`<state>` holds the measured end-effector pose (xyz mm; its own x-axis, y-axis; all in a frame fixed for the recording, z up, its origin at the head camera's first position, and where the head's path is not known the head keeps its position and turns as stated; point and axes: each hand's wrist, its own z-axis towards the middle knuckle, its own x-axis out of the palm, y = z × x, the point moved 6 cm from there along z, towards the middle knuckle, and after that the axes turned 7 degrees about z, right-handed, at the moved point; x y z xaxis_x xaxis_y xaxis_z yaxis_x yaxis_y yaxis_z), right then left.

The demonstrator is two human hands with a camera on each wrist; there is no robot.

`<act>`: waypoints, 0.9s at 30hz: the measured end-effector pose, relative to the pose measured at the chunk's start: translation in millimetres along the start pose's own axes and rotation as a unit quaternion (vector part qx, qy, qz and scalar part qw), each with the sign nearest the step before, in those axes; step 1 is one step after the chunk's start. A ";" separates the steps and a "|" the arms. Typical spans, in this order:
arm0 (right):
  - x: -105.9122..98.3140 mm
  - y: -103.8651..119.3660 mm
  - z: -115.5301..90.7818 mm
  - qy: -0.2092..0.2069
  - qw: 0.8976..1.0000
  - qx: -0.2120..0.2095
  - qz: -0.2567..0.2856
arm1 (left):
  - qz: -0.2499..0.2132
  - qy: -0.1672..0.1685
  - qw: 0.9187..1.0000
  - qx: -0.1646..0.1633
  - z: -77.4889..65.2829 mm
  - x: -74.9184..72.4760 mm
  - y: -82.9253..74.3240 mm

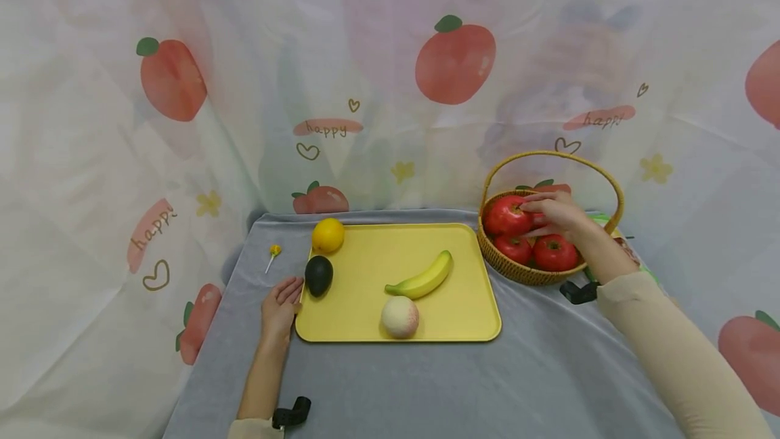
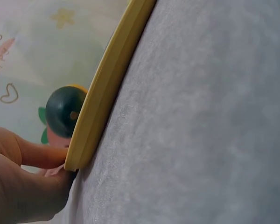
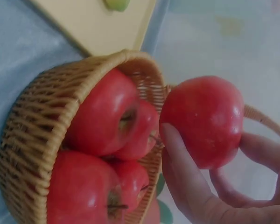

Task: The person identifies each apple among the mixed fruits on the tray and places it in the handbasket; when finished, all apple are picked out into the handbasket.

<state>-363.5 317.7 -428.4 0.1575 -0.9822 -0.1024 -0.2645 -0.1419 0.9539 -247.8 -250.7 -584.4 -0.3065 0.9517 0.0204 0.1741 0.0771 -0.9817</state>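
My left hand (image 1: 281, 308) pinches the left rim of the yellow tray (image 1: 359, 256), near its front corner. In the left wrist view the thumb and fingers meet at the tray's edge beside a dark avocado (image 2: 65, 112). Over the wicker basket (image 1: 518, 269), my right hand (image 1: 557, 214) grips a red apple (image 3: 203, 121) with spread fingertips. The right wrist view has this apple at the basket's mouth, with several other red apples (image 3: 102, 112) lying inside.
On the tray lie a banana (image 1: 423, 279), a peach (image 1: 399, 318) and an orange (image 1: 328, 235) at the back left corner. A yellow lollipop (image 1: 275, 250) rests on the grey cloth (image 1: 414, 391) left of the tray. The basket's tall handle (image 1: 551, 153) arches over its apples.
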 end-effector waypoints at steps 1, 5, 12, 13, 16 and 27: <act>-2.2 -0.4 -0.5 -0.002 1.000 -0.001 0.000 | -0.002 0.001 1.000 0.000 -0.3 0.1 -0.1; -11.5 -3.5 -1.1 -0.016 1.000 0.004 -0.003 | -0.007 0.003 1.000 -0.005 -1.0 0.2 -1.3; -30.4 -16.0 0.8 -0.056 0.998 0.038 -0.017 | -0.009 -0.001 1.000 -0.015 -1.9 -0.3 -3.7; -32.5 -18.3 1.3 -0.059 0.997 0.045 -0.013 | -0.009 -0.002 1.000 -0.016 -1.8 -0.6 -3.4; -36.0 -22.9 1.9 -0.072 0.996 0.059 0.002 | -0.010 -0.001 1.000 -0.017 -1.8 -1.1 -2.5; -45.1 -22.3 5.8 -0.174 0.982 0.028 -0.063 | -0.016 0.004 1.000 -0.014 0.6 -1.6 -0.6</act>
<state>-370.3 364.5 -446.7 -0.1407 -0.9377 -0.3178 -0.3165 -0.2615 0.9118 -247.9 -252.4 -584.0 -0.3055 0.9507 0.0530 0.1910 0.1157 -0.9748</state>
